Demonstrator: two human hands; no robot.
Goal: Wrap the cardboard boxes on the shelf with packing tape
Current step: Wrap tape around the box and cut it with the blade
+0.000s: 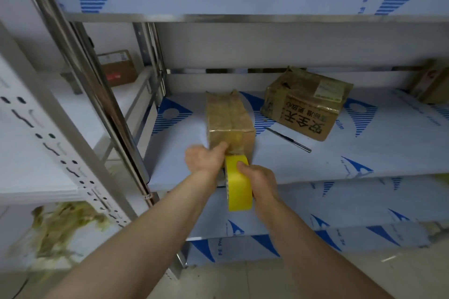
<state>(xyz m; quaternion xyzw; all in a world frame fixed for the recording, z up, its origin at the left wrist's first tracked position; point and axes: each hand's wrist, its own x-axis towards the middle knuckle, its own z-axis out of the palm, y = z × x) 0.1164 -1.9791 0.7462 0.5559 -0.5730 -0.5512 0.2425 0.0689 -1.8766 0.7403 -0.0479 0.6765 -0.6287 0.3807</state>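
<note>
A narrow cardboard box [228, 118], covered in shiny tape, stands on the middle shelf [315, 160] near its front edge. My left hand [204, 159] presses against the box's near face, thumb on the tape strip there. My right hand [257, 179] grips a yellow roll of packing tape [238, 187] just below and in front of the box, and a strip of tape runs from the roll up onto the box. A second, larger box [306, 108] with black printed characters lies further back to the right.
A thin metal rod [288, 139] lies on the shelf between the two boxes. Another box [119, 68] sits on the left rack, and one more [432, 85] at the far right. Steel uprights [97, 94] stand left of my arms. Crumpled tape scraps [58, 228] lie lower left.
</note>
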